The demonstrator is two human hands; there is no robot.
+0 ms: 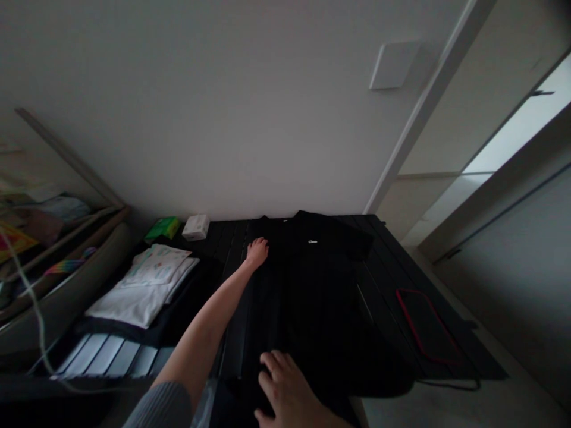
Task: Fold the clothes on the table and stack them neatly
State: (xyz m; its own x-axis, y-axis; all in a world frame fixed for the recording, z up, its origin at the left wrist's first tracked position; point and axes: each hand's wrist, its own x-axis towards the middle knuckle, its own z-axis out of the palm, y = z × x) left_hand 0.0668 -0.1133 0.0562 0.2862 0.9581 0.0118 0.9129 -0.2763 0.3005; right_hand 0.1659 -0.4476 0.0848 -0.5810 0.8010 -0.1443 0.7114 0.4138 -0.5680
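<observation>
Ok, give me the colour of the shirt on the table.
The shirt is black, with a small white mark; it shows in the head view.

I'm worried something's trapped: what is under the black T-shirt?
Dark slatted boards show beside the black T-shirt, which appears to lie on them. Anything the fabric covers can't be seen.
</observation>
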